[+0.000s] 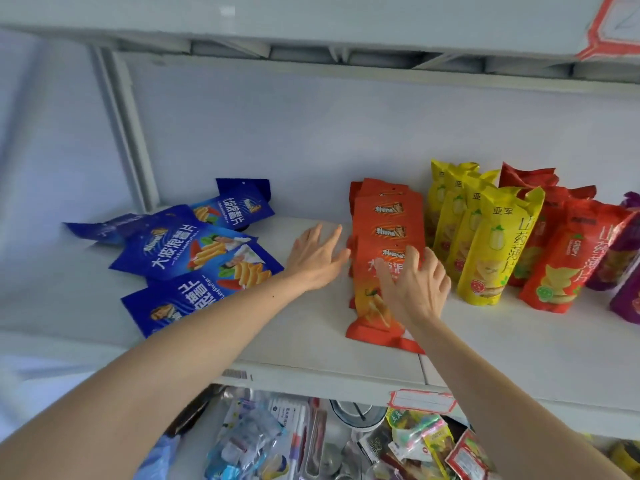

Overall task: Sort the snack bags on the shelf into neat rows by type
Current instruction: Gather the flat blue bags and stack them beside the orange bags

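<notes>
Several orange snack bags (388,223) stand in a front-to-back row on the white shelf (311,355). My right hand (415,285) lies flat against the front orange bag, fingers straight. My left hand (317,258) hovers with spread fingers just left of that row, fingertips close to its side. Several blue bags (194,251) lie scattered flat to the left. Right of the orange row stand yellow bags (485,244), then red bags (568,251), each in a row. Purple bags (627,271) show at the right edge.
The shelf above (311,26) overhangs close overhead. A white upright post (128,133) stands at the back left. Below the shelf edge, with its red-framed price tag (420,401), sits a lower level full of mixed small packets (311,445).
</notes>
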